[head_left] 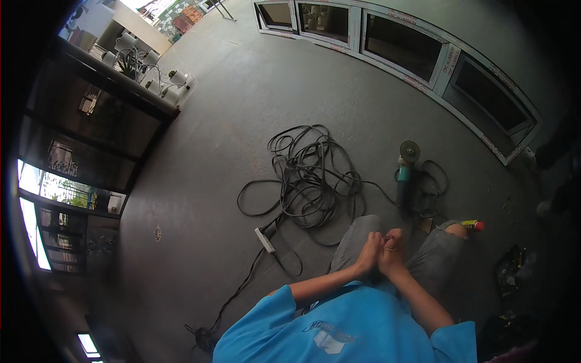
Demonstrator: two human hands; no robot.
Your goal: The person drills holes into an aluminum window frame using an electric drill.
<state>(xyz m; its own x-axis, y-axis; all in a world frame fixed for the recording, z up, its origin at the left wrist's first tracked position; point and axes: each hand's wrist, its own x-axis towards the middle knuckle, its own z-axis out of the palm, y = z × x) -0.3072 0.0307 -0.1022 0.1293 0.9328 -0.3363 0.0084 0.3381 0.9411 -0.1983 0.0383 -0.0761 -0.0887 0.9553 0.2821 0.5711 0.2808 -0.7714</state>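
Note:
Close together above my lap, between the knees of my grey trousers, are both my hands. My left hand (368, 253) is closed, its fingertips meeting those of my right hand (392, 249), which is also closed in a pinch. A tiny dark bit shows at the fingertips, too small to name. An angle grinder (403, 175) with a green and dark body lies on the floor just past my knees, its round disc (410, 151) pointing away from me. By my right knee lies a yellow tube with a red cap (472, 225).
Tangled black cable (311, 181) covers the floor ahead, with a white power strip (264, 240) on its near side. A long white window frame (417, 78) stands at the upper right. Potted plants (172, 77) are at upper left, beside dark glass panels (85, 115).

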